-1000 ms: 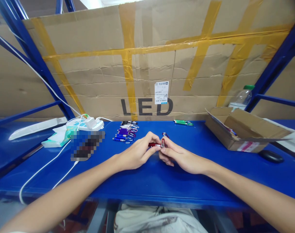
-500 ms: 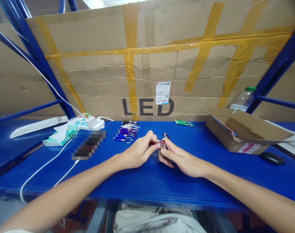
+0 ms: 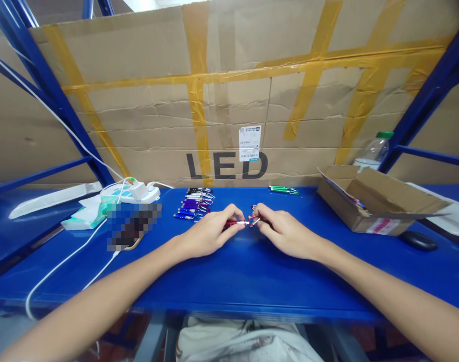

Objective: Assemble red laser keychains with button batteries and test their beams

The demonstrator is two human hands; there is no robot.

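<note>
At the middle of the blue table (image 3: 237, 271), my left hand (image 3: 210, 232) pinches a small red keychain flashlight (image 3: 235, 222) by its body. My right hand (image 3: 280, 230) has its fingers closed on the red clip (image 3: 254, 219) at the flashlight's end. Both hands hover just above the tabletop, fingertips almost meeting. A row of several purple, blue and black keychain flashlights (image 3: 194, 203) lies just behind my left hand.
Green flashlights (image 3: 284, 190) lie at the back. An open cardboard box (image 3: 376, 201) sits right, with a plastic bottle (image 3: 371, 151) behind it and a black mouse (image 3: 418, 240) beside it. A power strip (image 3: 133, 192), white cable (image 3: 63, 261), tissue pack (image 3: 88, 213) lie left. A big cardboard sheet (image 3: 229, 95) stands behind.
My hands have drawn slightly apart. The red flashlight now lies level between them, with the clip stretched out to the right in my right fingers.
</note>
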